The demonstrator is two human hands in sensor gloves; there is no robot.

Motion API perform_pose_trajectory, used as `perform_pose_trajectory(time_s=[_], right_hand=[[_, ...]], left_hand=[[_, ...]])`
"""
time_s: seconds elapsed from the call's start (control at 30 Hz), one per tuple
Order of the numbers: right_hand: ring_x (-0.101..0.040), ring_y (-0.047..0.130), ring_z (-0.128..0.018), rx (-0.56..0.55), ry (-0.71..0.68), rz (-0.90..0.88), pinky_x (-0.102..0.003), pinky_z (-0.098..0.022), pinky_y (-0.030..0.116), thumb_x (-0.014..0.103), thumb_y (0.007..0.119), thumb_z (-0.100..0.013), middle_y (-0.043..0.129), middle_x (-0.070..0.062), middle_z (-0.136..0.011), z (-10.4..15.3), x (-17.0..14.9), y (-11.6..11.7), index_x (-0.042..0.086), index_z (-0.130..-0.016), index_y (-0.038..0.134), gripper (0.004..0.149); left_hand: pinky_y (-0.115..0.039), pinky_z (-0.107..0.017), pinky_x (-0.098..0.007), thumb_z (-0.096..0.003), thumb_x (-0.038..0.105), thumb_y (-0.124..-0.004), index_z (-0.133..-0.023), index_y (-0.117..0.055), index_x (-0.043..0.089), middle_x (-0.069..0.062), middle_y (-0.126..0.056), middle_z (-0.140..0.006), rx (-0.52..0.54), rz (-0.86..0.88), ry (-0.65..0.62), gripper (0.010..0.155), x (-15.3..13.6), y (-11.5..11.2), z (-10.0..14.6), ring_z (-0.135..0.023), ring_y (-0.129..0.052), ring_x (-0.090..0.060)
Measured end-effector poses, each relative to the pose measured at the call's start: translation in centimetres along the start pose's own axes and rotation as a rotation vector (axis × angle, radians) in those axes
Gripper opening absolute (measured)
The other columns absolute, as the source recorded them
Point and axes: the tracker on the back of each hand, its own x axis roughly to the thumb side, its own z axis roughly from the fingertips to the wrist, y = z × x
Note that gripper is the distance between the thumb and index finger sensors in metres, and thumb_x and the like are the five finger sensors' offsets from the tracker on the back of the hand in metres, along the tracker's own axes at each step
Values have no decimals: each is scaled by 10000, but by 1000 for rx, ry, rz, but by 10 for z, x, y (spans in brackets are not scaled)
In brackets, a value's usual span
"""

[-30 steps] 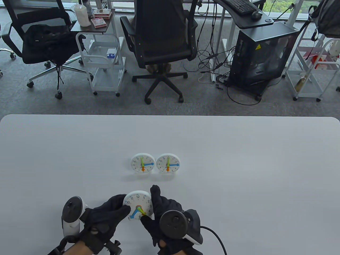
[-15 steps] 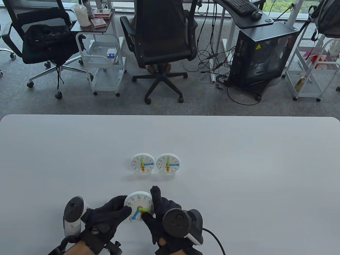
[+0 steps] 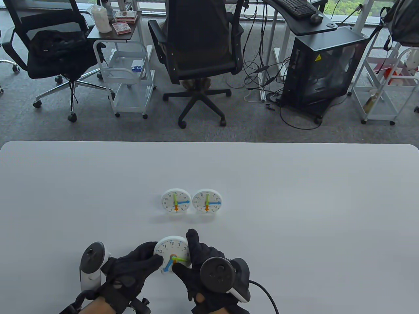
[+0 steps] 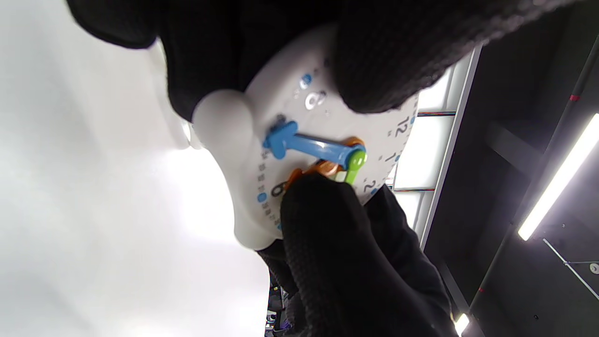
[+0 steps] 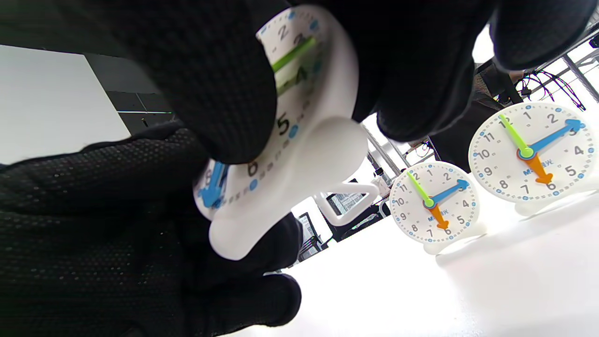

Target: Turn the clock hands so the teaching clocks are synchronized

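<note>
Low in the centre of the table view, both gloved hands meet on one white teaching clock. The left hand grips its left rim, fingers curled over the edge near the 10, thumb pressed on the face. The right hand wraps the clock's right edge, one finger standing up past the rim, and its thumb tip sits on the dial right beside the hub. Trackers ride on the backs of both hands.

On that held clock, the green hand points right toward the 3, the blue hand angles down-left, and the orange hand peeks out from under the thumb in the left wrist view. Whether the thumb actually touches the green hand, I cannot tell.

The right wrist view shows the clock's rounded white foot lifted off the table.

Above, mid-frame, two more teaching clocks stand side by side: the left reference clock and the right reference clock. Both show green up at 12, blue at 3, orange down at 6.
</note>
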Motion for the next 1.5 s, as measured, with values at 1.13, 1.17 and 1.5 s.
perform_pose_trajectory(time_s=[1.13, 1.17, 1.5], right_hand=[[-308, 1021, -473, -111, 98, -525, -611, -460, 778, 270, 890, -459, 880, -176, -768, 5, -22, -10, -96, -1021, 502, 775], [-307, 1024, -470, -118, 97, -529, -610, -459, 780, 268, 890, -460, 880, -176, -769, 6, -22, -11, -96, -1022, 504, 773], [-311, 1034, -471, -104, 81, -472, -606, -454, 789, 255, 900, -452, 877, -183, -774, 5, -19, -7, -61, -1027, 537, 750]], left_hand=[[-557, -623, -723, -468, 430, -953, -1097, -216, 218, -115, -709, -1070, -101, -189, -173, 992, 18, -6, 1, -877, -807, -447], [-559, -624, -722, -464, 424, -960, -1095, -210, 219, -115, -700, -1074, -101, -212, -179, 1001, 18, -6, 1, -873, -810, -442], [-618, -607, -698, -476, 313, -918, -1099, -367, 195, -75, -840, -968, -40, -192, -201, 840, 19, -2, 2, -756, -927, -391]])
